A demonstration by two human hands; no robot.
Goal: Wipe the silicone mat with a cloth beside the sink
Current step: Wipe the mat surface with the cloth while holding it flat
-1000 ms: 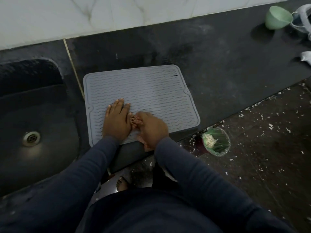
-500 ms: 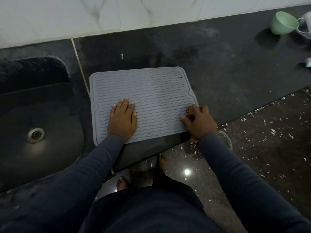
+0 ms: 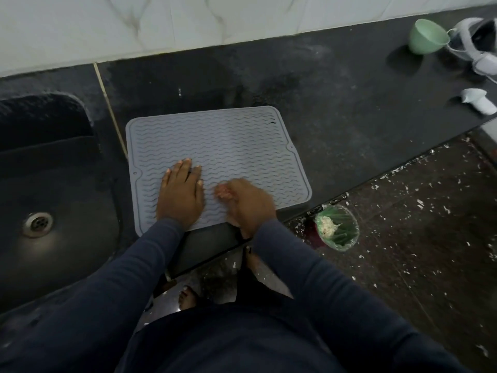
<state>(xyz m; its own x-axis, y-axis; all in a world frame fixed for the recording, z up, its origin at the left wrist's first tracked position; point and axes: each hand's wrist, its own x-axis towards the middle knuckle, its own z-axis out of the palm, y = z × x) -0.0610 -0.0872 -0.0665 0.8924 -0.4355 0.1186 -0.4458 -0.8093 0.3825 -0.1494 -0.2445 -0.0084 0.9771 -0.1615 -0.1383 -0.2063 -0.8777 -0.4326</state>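
A grey silicone mat (image 3: 226,146) with wavy ridges lies flat on the black counter, just right of the sink (image 3: 45,184). My left hand (image 3: 181,195) presses flat on the mat's near left part, fingers straight. My right hand (image 3: 248,204) is on the mat's near edge close to the left hand, blurred, its fingers curled round a small pinkish cloth (image 3: 223,192) that shows only in front of the knuckles.
A green cup (image 3: 426,36) lies on its side at the counter's far right, beside a white headset (image 3: 476,44) and a small white object (image 3: 477,99). Below the counter edge stands a bin with a green liner (image 3: 337,231) on a speckled floor.
My right hand with the cloth swept from the mat's middle to its right edge, then back left beside the left hand. The left hand stayed pressed in place.
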